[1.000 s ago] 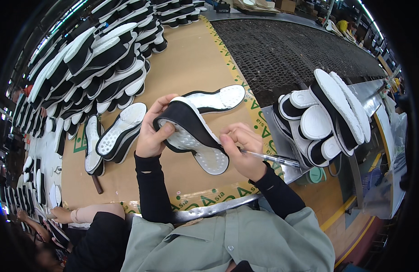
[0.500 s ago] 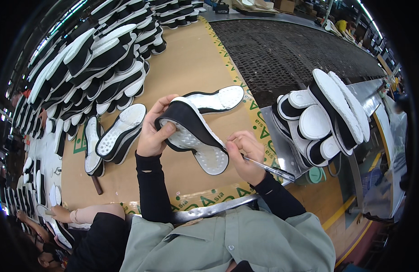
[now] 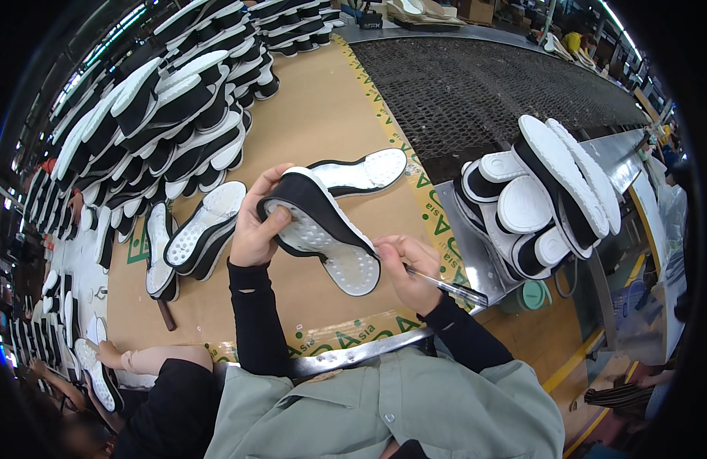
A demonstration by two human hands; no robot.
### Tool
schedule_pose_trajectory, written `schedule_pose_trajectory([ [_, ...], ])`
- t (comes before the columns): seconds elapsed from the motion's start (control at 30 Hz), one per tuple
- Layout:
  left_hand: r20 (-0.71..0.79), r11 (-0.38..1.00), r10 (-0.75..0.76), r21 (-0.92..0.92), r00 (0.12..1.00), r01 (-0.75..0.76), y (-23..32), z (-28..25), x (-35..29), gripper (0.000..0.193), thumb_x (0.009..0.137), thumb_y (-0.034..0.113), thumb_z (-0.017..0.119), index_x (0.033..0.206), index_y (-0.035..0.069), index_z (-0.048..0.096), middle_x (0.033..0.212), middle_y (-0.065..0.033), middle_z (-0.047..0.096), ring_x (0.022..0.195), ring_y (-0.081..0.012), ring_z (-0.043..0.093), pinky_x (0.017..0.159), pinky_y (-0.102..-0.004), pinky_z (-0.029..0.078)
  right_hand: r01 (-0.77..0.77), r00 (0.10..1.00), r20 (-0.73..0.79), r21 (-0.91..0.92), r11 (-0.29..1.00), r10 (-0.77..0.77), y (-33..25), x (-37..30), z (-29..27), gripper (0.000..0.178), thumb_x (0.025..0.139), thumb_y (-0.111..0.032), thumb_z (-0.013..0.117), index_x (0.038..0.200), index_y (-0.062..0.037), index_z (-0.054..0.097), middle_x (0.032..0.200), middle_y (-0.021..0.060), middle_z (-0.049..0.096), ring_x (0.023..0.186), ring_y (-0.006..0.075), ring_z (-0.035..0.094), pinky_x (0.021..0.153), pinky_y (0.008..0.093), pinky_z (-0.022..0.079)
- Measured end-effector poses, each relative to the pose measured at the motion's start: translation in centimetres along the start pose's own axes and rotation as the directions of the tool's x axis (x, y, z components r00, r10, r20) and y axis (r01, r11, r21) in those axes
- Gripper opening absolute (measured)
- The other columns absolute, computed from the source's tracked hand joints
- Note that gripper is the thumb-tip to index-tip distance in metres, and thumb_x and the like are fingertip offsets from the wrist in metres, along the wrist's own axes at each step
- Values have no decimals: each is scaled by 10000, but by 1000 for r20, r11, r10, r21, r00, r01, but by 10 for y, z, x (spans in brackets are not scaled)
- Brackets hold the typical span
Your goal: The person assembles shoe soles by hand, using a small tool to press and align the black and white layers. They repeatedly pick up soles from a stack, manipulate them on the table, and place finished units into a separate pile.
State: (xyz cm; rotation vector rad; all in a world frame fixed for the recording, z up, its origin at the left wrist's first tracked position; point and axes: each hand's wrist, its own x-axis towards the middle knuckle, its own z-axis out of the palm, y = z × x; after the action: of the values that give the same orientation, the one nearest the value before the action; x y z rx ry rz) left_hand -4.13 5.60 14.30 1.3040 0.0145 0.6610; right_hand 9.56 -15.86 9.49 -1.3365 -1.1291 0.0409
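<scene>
A black and white shoe sole [image 3: 330,218] is held tilted over the cardboard-covered table. My left hand [image 3: 255,228] grips its thick heel end, thumb inside the dimpled hollow and fingers round the outer side. In my right hand [image 3: 411,269] is a slim pen-like tool [image 3: 459,291] with a clear barrel. The right fingers are pinched close to the sole's edge, by the line between black side and white bottom; the tool's tip is too small to make out. Behind the held sole lies another sole [image 3: 362,173]. To the left, two more soles [image 3: 208,226] rest on the cardboard.
Large stacks of soles [image 3: 177,99] fill the back left. At right, a pile of soles [image 3: 525,203] stands on a metal ledge beside a dark mesh conveyor [image 3: 483,92]. A brown stick [image 3: 167,315] lies at left. A co-worker's arm [image 3: 166,359] holds another sole [image 3: 99,367].
Both my hands keep their grip, with the pen-like tool still at the sole's edge. At lower left the co-worker's sole has turned, showing more of its dimpled inside. The view has shifted slightly.
</scene>
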Motion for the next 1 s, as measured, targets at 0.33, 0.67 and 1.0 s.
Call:
schedule_pose_trajectory([
  [0.33, -81, 1000, -29, -13, 996, 28, 1, 3, -4, 791, 794, 265, 789, 1405, -8, 366, 1239, -85, 558, 1154, -184, 554, 993, -308, 433, -1, 997, -72, 141, 990, 12, 7, -7, -6, 148, 892, -31, 621, 761, 37, 607, 801, 108, 682, 601, 140, 591, 558, 247, 449],
  [0.67, -71, 954, -128, 262, 989, 143, -99, 34, -40, 802, 784, -18, 748, 1430, -20, 274, 1328, -113, 522, 1229, -184, 501, 1062, -348, 391, -384, 876, -171, 319, 866, 451, 48, -38, -72, 254, 960, -155, 592, 752, -8, 598, 747, 48, 666, 598, 50, 548, 575, 198, 434],
  [1.0, -309, 983, -133, 83, 942, 166, -124, 79, 12, 534, 848, -23, 659, 1291, -2, 361, 1218, -109, 577, 1115, -176, 573, 958, -310, 467, -447, 844, -166, 307, 840, 510, 56, -55, -77, 290, 962, -165, 593, 714, -18, 564, 733, 57, 665, 597, 54, 553, 567, 204, 450],
])
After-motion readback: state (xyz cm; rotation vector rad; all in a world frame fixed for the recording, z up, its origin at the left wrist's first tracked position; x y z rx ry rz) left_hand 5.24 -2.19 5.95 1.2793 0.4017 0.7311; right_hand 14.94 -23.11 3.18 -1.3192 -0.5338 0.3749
